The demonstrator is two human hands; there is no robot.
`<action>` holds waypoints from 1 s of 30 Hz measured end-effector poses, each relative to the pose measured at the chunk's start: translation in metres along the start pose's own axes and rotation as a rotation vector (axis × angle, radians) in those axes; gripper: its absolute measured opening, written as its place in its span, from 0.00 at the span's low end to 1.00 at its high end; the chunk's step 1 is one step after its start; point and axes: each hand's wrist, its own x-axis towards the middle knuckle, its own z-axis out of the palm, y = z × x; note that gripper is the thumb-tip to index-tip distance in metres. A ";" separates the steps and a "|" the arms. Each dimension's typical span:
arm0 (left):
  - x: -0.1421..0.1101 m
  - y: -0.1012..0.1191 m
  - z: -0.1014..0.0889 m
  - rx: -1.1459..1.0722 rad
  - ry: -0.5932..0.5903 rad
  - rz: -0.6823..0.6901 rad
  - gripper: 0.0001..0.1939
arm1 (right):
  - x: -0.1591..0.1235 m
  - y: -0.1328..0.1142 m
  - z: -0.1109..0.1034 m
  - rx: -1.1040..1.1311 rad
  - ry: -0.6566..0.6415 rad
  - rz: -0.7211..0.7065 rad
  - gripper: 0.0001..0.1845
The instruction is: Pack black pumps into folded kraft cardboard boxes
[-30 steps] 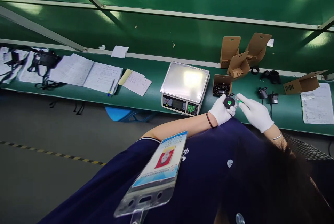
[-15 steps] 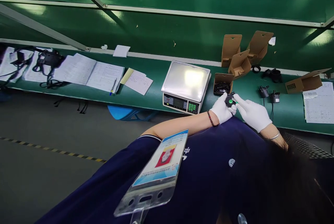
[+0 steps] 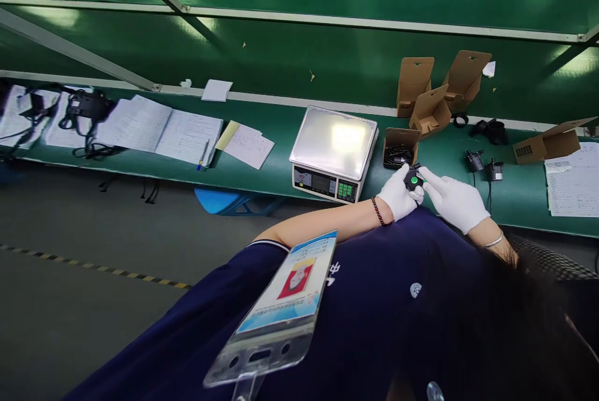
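Note:
Both hands wear white gloves and meet over the green bench [image 3: 262, 170], just right of the scale. My left hand [image 3: 399, 195] is wrapped round a small round black part [image 3: 413, 180] that carries a green dot. My right hand [image 3: 453, 201] reaches in from the right, its fingertips pinched against the edge of that same part. Just behind the hands stands an open brown box [image 3: 400, 146] with a black coiled item inside.
A silver weighing scale [image 3: 333, 153] sits left of the hands. Folded cardboard boxes [image 3: 430, 92] stand at the back, and another box [image 3: 545, 145] lies at the right. Small black parts [image 3: 484, 167] lie nearby. Papers [image 3: 159, 130] and a badge [image 3: 281, 307] are in view.
My right hand has closed in on the black part, from a short way off to touching it. My left hand and the part have shifted slightly up and back.

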 end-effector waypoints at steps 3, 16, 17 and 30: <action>0.000 0.000 0.001 0.001 0.004 0.002 0.18 | -0.001 0.000 -0.001 -0.004 -0.019 -0.007 0.28; 0.001 -0.001 -0.001 0.023 -0.008 0.009 0.19 | -0.003 -0.001 0.000 -0.022 0.020 -0.001 0.28; 0.001 -0.001 -0.001 0.021 -0.007 0.010 0.19 | -0.003 -0.001 0.000 -0.020 0.018 -0.004 0.28; 0.000 -0.002 0.003 0.001 0.022 0.025 0.18 | -0.003 -0.006 -0.006 -0.023 -0.032 -0.008 0.29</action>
